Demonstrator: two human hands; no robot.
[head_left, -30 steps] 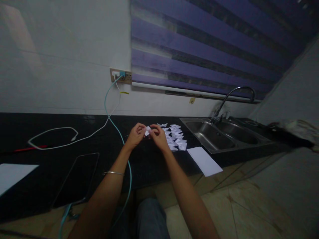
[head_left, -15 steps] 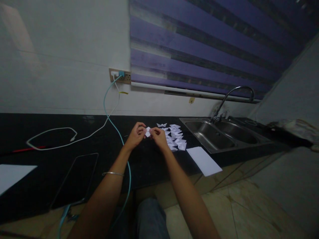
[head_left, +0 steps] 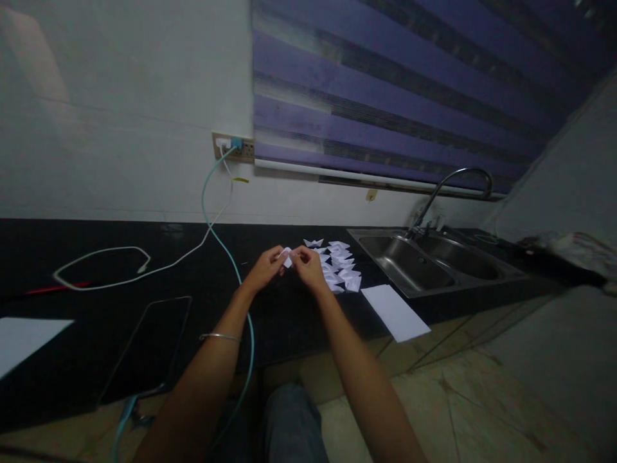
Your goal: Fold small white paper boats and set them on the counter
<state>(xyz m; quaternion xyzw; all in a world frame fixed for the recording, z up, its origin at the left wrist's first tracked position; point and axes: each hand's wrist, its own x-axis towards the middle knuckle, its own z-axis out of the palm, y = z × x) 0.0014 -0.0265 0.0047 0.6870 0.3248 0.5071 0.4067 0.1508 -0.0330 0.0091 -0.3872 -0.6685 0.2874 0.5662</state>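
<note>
Well left of the sink (head_left: 409, 273) hangs the teal cable (head_left: 215, 209). Nearer the sink, my left hand (head_left: 263, 270) and right hand (head_left: 308, 269) both grip the small folded paper piece (head_left: 287, 257), fingertips closed on its two ends. It has turned in my pinch since a moment ago and my hands have dipped slightly, so it's still being worked. The pile of folded pieces (head_left: 341, 265) lies just left of the sink.

We count two bare hands, the left hand (head_left: 263, 270) and the right hand (head_left: 308, 269), both pinching one small folded white paper piece (head_left: 287, 257). Two flat white paper sheets lie on the black counter (head_left: 72, 373), one (head_left: 395, 312) at the front edge and one (head_left: 24, 341) at the left edge. There are two cables, white (head_left: 178, 260) and teal (head_left: 219, 241). The folded white paper pile (head_left: 340, 267) holds roughly a dozen pieces.
</note>
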